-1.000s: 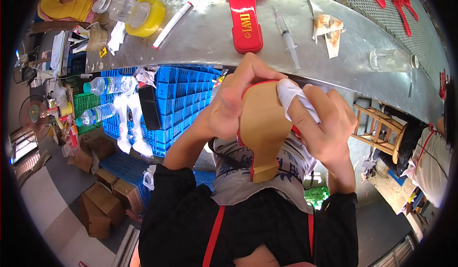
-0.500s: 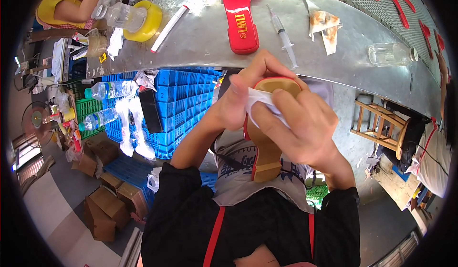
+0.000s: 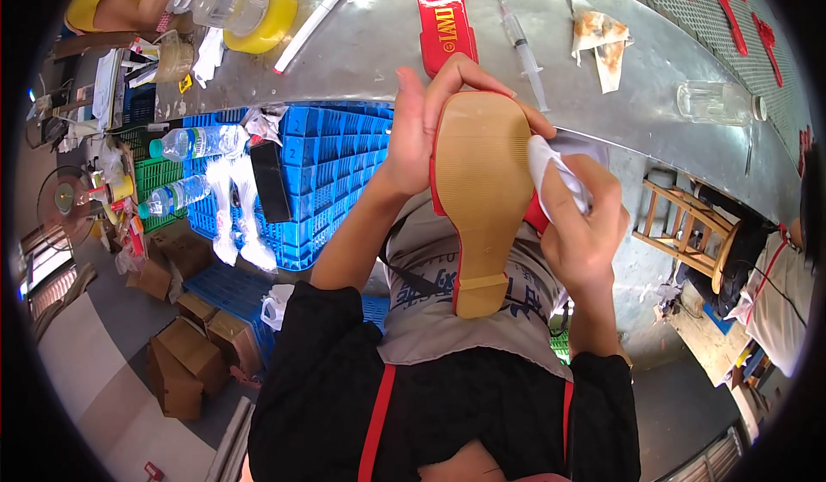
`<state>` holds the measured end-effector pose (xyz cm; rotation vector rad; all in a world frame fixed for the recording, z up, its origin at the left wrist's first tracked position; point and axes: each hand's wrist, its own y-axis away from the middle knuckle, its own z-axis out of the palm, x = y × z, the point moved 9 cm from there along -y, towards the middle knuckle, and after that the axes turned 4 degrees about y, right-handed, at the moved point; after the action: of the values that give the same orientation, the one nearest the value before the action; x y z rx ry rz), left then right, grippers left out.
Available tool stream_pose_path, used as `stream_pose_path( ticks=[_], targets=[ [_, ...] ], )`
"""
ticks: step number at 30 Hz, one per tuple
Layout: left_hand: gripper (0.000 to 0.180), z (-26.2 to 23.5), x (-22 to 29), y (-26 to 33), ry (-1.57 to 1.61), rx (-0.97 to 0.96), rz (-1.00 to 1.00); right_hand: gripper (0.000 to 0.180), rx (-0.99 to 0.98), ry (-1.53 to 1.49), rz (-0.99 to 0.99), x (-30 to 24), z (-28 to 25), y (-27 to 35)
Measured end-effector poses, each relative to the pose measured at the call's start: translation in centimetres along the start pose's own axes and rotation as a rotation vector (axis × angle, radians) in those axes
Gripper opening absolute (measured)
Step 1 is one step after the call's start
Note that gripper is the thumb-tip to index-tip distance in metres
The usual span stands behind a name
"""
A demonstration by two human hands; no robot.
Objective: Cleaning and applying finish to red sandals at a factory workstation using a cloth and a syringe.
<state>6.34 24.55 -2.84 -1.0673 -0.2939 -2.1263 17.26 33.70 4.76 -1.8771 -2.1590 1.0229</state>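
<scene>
A red slide sandal (image 3: 482, 172) is held sole-up in front of me, its tan sole facing me and its heel pointing at my apron. My left hand (image 3: 416, 133) grips its toe end from the left and behind, fingers wrapped over the far edge. In my right hand (image 3: 588, 228) a white cloth (image 3: 555, 172) is pinched, pressed against or close beside the sole's right edge. On the metal table, a second red sandal (image 3: 444, 21) lies with its insole up, just beyond my left fingers.
On the metal table (image 3: 379, 69) are a syringe (image 3: 523, 52), a stained cloth (image 3: 601, 39), a glass bottle (image 3: 718, 103), a white marker (image 3: 310, 31) and yellow tape (image 3: 274, 30). Blue crates (image 3: 335, 181) stand left, a wooden stool (image 3: 688, 228) right. Another person's arm (image 3: 142, 4) shows far left.
My right hand has moved off the middle of the sole to its right edge with the cloth, uncovering the sole. My left hand has lifted the sandal slightly up and turned its sole toward me.
</scene>
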Motion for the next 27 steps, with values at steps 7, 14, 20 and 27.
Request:
stream_pose_path(
  ticks=[7, 14, 20, 27],
  targets=[
    [0.078, 0.6, -0.9, 0.1, -0.138, 0.038, -0.065, 0.042, -0.011, 0.037, -0.094, -0.1, 1.1, -1.6],
    [0.078, 1.0, -0.7, 0.4, 0.053, 0.107, -0.01, 0.043, -0.072, 0.096, -0.076, 0.7, 1.3, -0.2],
    [0.077, 0.6, -0.3, 1.0, 0.027, -0.044, 0.019, 0.048, -0.06, 0.064, -0.122, 0.5, 1.7, -0.3],
    [0.088, 0.2, -0.2, 1.3, -0.169, 0.102, -0.037, 0.044, -0.036, 0.073, -0.09, -0.3, 1.2, -0.3]
  ],
)
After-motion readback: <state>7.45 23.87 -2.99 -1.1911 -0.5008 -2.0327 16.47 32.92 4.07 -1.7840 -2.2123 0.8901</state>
